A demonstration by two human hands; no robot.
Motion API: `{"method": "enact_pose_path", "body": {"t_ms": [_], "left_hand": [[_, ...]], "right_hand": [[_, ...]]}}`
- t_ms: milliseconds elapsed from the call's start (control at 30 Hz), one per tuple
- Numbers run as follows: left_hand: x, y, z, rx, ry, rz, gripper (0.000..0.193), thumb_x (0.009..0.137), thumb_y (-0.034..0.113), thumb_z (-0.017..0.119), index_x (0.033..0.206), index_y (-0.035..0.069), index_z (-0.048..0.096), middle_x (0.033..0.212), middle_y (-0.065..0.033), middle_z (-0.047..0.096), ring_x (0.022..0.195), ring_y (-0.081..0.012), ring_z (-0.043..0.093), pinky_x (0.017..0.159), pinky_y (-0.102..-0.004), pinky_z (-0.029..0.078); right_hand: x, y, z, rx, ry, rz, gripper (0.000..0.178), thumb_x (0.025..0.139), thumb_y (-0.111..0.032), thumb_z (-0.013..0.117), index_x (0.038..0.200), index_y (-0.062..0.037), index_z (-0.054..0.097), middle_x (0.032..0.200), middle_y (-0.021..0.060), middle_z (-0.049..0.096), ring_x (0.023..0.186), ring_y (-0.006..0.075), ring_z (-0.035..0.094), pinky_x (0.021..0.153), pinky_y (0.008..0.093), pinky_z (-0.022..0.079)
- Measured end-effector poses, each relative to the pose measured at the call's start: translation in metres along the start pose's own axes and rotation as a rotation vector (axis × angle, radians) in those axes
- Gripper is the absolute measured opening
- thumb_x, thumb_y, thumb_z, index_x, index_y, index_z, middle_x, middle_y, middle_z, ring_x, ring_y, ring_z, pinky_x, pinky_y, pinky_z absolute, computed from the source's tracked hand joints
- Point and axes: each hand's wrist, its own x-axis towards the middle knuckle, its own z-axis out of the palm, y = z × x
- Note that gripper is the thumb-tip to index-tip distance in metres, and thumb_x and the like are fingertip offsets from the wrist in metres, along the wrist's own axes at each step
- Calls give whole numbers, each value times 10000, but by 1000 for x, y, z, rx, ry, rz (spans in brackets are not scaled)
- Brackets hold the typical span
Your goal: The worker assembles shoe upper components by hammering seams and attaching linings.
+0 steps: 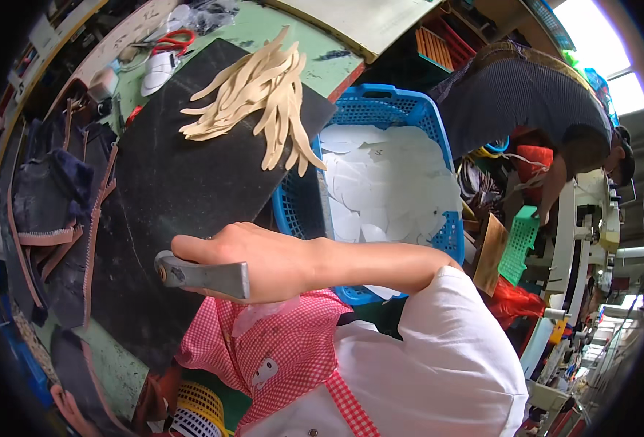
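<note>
My right hand (260, 258) is closed around a grey metal tool (209, 277) with a rounded end and a flat end. It resembles a hammer head; any handle is hidden by the hand. The tool is above a large black board (154, 175). Many pale beige curved strips (256, 102) lie in a loose pile on the board's far part. At the lower left rim, a hand that appears to be my left hand (74, 414) is beside a dark piece with pinkish edging (78, 364). It is cut off and distorted, so its grip is unclear.
Right of the board stands a blue plastic basket (384, 91) holding white flat pieces (387, 182). Dark edged pieces (52, 197) are stacked at left. Red-handled scissors (175, 41) lie on the green table (267, 25). A co-worker (533, 95) bends over at right, near a green basket (520, 244).
</note>
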Motion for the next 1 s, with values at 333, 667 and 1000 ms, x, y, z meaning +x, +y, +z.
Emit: {"method": "enact_pose_path", "body": {"t_ms": [333,667,1000], "left_hand": [[19,135,185,-295,-600,227,433,910,-50,592,1334,37,589,1213,-138,676,1145,-206,625,988,-344,460],[11,162,201,-16,-245,675,539,696,-25,695,1194,181,729,1053,-49,565,957,-231,551,850,-354,485],[41,166,209,-227,-366,375,228,849,88,702,1073,114,730,754,-32,652,704,-172,615,656,-348,505]], "right_hand": [[5,-3,29,-9,-111,-90,287,873,-122,641,1051,8,456,688,239,613,723,473,636,609,544,492],[13,7,21,-107,-289,119,166,945,-101,654,1063,-35,558,730,198,570,694,429,622,555,411,455],[30,2,24,-159,-383,365,125,942,-35,635,1017,16,550,699,144,598,594,313,623,549,351,453]]}}
